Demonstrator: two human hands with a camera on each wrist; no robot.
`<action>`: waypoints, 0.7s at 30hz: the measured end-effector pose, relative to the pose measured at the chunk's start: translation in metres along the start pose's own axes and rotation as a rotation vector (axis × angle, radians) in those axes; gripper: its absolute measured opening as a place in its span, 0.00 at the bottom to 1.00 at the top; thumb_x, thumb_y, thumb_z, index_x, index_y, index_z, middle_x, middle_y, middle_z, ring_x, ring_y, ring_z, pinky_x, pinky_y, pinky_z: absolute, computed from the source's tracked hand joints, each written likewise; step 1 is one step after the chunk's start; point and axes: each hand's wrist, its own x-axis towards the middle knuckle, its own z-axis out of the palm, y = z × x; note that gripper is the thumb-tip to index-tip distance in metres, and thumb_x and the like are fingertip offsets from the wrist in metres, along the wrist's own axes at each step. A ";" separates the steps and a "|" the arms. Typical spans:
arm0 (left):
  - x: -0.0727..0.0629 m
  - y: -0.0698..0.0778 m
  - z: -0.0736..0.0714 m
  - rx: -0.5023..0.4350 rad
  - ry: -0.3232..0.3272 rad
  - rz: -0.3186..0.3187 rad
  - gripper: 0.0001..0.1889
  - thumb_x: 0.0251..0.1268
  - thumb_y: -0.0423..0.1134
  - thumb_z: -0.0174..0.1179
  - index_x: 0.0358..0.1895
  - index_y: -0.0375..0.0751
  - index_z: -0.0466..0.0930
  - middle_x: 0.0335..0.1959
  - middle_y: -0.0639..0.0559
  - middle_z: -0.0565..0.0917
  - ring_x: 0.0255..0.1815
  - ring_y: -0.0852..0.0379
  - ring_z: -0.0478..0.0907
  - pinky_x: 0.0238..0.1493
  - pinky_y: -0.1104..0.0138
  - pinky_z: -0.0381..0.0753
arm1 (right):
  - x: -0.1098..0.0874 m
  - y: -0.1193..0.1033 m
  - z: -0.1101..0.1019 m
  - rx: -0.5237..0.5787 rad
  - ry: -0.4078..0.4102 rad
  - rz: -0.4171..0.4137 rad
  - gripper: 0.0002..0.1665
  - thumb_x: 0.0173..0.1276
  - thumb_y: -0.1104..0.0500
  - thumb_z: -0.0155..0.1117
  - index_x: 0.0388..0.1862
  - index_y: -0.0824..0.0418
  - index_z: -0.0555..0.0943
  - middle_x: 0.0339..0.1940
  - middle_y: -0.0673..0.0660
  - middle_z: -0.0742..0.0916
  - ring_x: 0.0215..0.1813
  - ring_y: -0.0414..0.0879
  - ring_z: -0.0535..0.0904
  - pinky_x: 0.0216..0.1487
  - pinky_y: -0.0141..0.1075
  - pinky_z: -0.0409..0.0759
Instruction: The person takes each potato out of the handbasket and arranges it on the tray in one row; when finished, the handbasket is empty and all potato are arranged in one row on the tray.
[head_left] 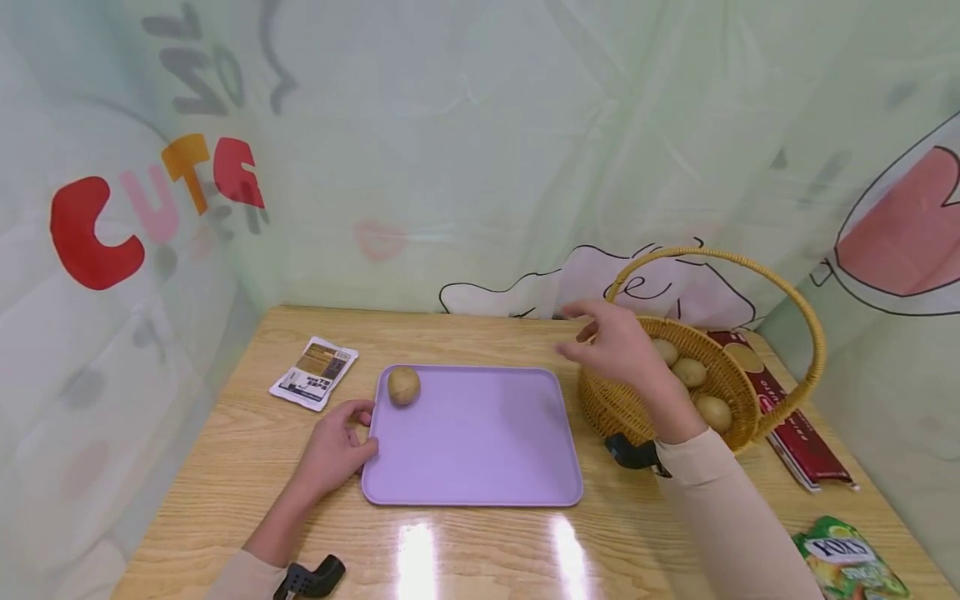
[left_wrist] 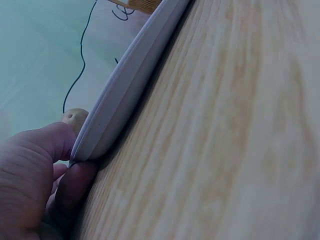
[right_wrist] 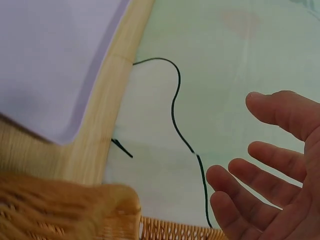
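A lilac tray (head_left: 480, 437) lies on the wooden table with one potato (head_left: 403, 386) in its far left corner. My left hand (head_left: 333, 446) pinches the tray's left edge; the left wrist view shows the thumb (left_wrist: 55, 137) at the rim and a finger (left_wrist: 77, 180) beneath it. Over the left rim of the wicker basket (head_left: 600, 404), my right hand (head_left: 611, 342) hovers with nothing in it. Its fingers (right_wrist: 272, 182) are spread and loosely bent in the right wrist view. Inside the basket sit several potatoes (head_left: 690, 372), partly covered by the right arm.
A tall hoop handle (head_left: 813, 342) arches over the basket. Behind the tray's left side lies a small white and brown packet (head_left: 315, 373). To the basket's right is a dark red package (head_left: 806, 446), and a green bag (head_left: 851, 558) lies at the near right. A printed curtain (head_left: 465, 167) hangs behind.
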 end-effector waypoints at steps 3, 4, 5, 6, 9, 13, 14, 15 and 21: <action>0.000 0.000 0.000 0.004 -0.002 0.004 0.28 0.46 0.24 0.65 0.57 0.32 0.75 0.40 0.46 0.78 0.15 0.58 0.71 0.13 0.67 0.73 | 0.000 0.008 -0.008 -0.019 0.000 0.024 0.32 0.60 0.52 0.71 0.62 0.61 0.76 0.55 0.60 0.82 0.45 0.54 0.82 0.39 0.47 0.81; 0.000 -0.001 0.000 0.006 -0.002 0.005 0.28 0.46 0.24 0.65 0.57 0.32 0.75 0.40 0.46 0.78 0.15 0.58 0.71 0.13 0.67 0.73 | 0.000 0.011 -0.011 -0.017 -0.003 0.036 0.32 0.61 0.52 0.71 0.63 0.61 0.75 0.55 0.61 0.81 0.45 0.55 0.82 0.40 0.48 0.81; 0.000 -0.001 0.000 0.008 -0.002 0.006 0.28 0.46 0.24 0.65 0.57 0.33 0.75 0.40 0.46 0.78 0.15 0.58 0.71 0.12 0.67 0.73 | 0.000 0.013 -0.013 -0.017 -0.008 0.051 0.33 0.61 0.51 0.71 0.63 0.61 0.75 0.56 0.61 0.81 0.46 0.55 0.81 0.41 0.48 0.81; 0.000 -0.002 0.000 0.012 -0.003 0.008 0.28 0.46 0.24 0.65 0.57 0.33 0.75 0.40 0.46 0.78 0.15 0.58 0.71 0.12 0.67 0.73 | 0.000 0.016 -0.016 -0.019 -0.013 0.066 0.33 0.61 0.51 0.70 0.64 0.61 0.74 0.56 0.61 0.81 0.47 0.55 0.81 0.41 0.48 0.81; 0.000 -0.004 -0.001 0.021 -0.006 0.011 0.28 0.47 0.25 0.65 0.58 0.33 0.75 0.40 0.46 0.78 0.15 0.59 0.71 0.12 0.67 0.74 | 0.001 0.025 -0.024 -0.016 -0.027 0.102 0.34 0.62 0.49 0.69 0.65 0.61 0.74 0.56 0.62 0.81 0.48 0.56 0.81 0.42 0.49 0.80; 0.000 -0.006 0.000 0.027 -0.005 0.013 0.28 0.47 0.26 0.65 0.57 0.33 0.75 0.40 0.46 0.78 0.15 0.59 0.71 0.12 0.67 0.73 | 0.003 0.039 -0.034 -0.037 -0.039 0.154 0.34 0.63 0.46 0.68 0.63 0.61 0.74 0.53 0.64 0.82 0.49 0.56 0.82 0.44 0.50 0.80; 0.000 -0.006 0.000 0.025 -0.004 0.015 0.28 0.47 0.26 0.65 0.57 0.33 0.75 0.40 0.46 0.78 0.15 0.59 0.71 0.12 0.67 0.73 | 0.003 0.042 -0.036 -0.038 -0.042 0.167 0.34 0.62 0.44 0.67 0.63 0.61 0.74 0.53 0.64 0.83 0.49 0.56 0.81 0.45 0.51 0.79; 0.000 -0.006 0.000 0.022 -0.001 0.017 0.28 0.47 0.26 0.65 0.57 0.33 0.75 0.40 0.46 0.78 0.15 0.59 0.71 0.12 0.67 0.73 | 0.003 0.045 -0.038 -0.034 -0.047 0.184 0.35 0.62 0.44 0.67 0.63 0.60 0.74 0.53 0.64 0.82 0.50 0.57 0.81 0.46 0.51 0.79; 0.001 -0.006 0.000 0.001 -0.003 0.023 0.27 0.48 0.26 0.66 0.57 0.34 0.75 0.40 0.47 0.78 0.15 0.58 0.71 0.13 0.66 0.74 | 0.005 0.067 -0.044 -0.020 -0.090 0.233 0.37 0.63 0.41 0.66 0.63 0.61 0.72 0.60 0.64 0.78 0.57 0.62 0.75 0.52 0.55 0.74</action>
